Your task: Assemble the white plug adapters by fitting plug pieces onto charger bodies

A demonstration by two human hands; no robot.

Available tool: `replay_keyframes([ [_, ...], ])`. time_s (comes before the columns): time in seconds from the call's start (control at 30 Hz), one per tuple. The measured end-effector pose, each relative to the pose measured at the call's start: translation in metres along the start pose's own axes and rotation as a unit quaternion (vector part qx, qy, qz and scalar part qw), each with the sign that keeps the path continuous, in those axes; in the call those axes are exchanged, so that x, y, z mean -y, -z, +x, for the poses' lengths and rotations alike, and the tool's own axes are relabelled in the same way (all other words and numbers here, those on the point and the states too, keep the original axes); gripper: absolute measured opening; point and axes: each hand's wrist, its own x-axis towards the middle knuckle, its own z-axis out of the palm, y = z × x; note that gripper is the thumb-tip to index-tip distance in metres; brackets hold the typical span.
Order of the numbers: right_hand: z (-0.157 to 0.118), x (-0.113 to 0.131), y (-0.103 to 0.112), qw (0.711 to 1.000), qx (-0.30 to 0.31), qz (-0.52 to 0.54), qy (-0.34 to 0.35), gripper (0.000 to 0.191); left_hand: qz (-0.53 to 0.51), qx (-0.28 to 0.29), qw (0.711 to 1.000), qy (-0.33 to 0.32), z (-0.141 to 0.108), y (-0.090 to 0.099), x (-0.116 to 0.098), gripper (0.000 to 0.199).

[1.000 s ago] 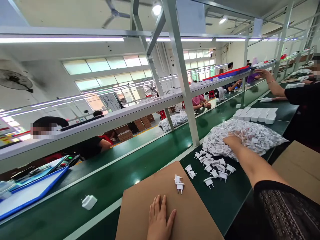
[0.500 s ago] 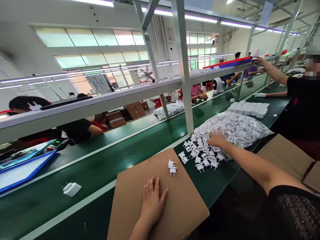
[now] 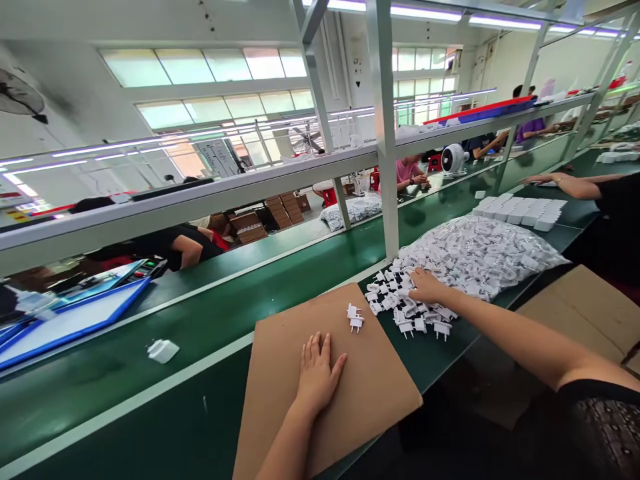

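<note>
My left hand [image 3: 320, 373] lies flat on a brown cardboard sheet [image 3: 285, 407], fingers stretched out and holding nothing. Two white two-pin plug pieces [image 3: 355, 318] sit on the same sheet, just beyond its fingertips. Over at the right, my right hand [image 3: 429, 287] reaches into a loose pile of white plug pieces [image 3: 407, 325], its fingers partly spread and touching them. Some fingertips are hidden among the pieces. Behind that hand a large clear plastic bag [image 3: 493, 250] full of the same plug pieces rests on the green bench.
A white charger [image 3: 163, 351] lies on the green conveyor belt [image 3: 210, 333]. A metal post [image 3: 384, 133] rises beside the pile, carrying a long shelf. Rows of white blocks [image 3: 525, 211] stand beyond the bag, near a co-worker's arm [image 3: 580, 187]. A blue-rimmed tray [image 3: 95, 320] is at left.
My right hand has shifted within the pile, and the plug pieces around it lie differently. My left hand stays flat on the cardboard. The co-worker's raised arm has come down from the shelf.
</note>
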Motion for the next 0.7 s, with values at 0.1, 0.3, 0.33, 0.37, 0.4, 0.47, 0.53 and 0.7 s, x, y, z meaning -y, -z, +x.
replay_keyframes([
  [0.1,-0.01,0.019,0.009,1.0,-0.007,-0.025,0.008,0.053,-0.007,0.015,1.0,0.005,-0.002,0.009,-0.007,0.076],
  [0.3,-0.018,0.066,0.012,0.971,-0.17,-0.062,0.158,0.027,-0.058,0.023,0.998,-0.024,0.0,0.028,-0.018,0.078],
  [0.33,-0.02,0.078,0.01,0.958,-0.184,-0.031,0.22,0.023,-0.068,0.027,0.997,-0.022,0.001,0.029,-0.019,0.079],
  [0.37,-0.024,0.093,0.008,0.943,-0.189,0.013,0.272,0.021,-0.075,0.029,0.997,-0.016,0.001,0.029,-0.02,0.081],
  [0.4,-0.031,0.109,0.005,0.927,-0.181,0.061,0.322,0.02,-0.081,0.029,0.996,-0.006,0.001,0.029,-0.021,0.082],
  [0.47,-0.049,0.142,0.0,0.883,-0.14,0.155,0.42,0.027,-0.087,0.023,0.996,0.015,0.001,0.026,-0.024,0.082],
  [0.53,-0.071,0.174,-0.005,0.833,-0.082,0.219,0.501,0.031,-0.085,0.02,0.996,0.027,0.001,0.021,-0.026,0.078],
  [0.7,-0.114,0.223,-0.013,0.762,-0.068,0.334,0.551,0.038,-0.078,0.043,0.995,0.034,0.011,0.025,-0.015,0.071],
])
